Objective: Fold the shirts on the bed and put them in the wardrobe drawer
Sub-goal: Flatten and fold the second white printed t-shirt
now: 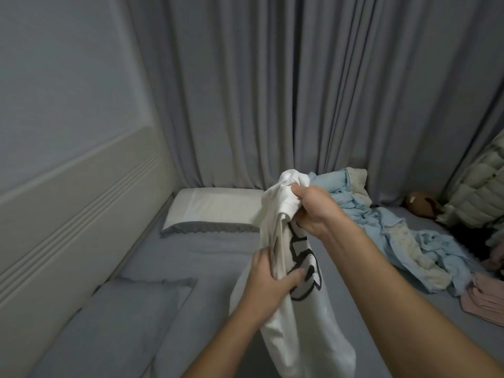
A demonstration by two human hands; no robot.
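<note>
White shirt (283, 296) with a bold black print, held up in the air above the bed (212, 257), hanging bunched and lengthwise, lower end dropping out of view. Right hand (313, 211) clamped on the gathered top of the shirt, near what looks like the collar; left hand (272, 282) below it, fingers and thumb pinching the cloth beside the print. Hands apart, one above the other, both closed on the same garment. Beyond the shirt, toward the curtain (272, 91), a white pillow (212, 211); to the right of the shirt, a crumpled pale blue heap (395, 236) on the bed, and farther right some pink folded cloth (482, 298). Likely step: picking up and sorting out one shirt before folding. Next move probably calls for finding shoulders or hem, shaking out the bunching, and laying it flat on the bed. No wardrobe drawer in view.
</note>
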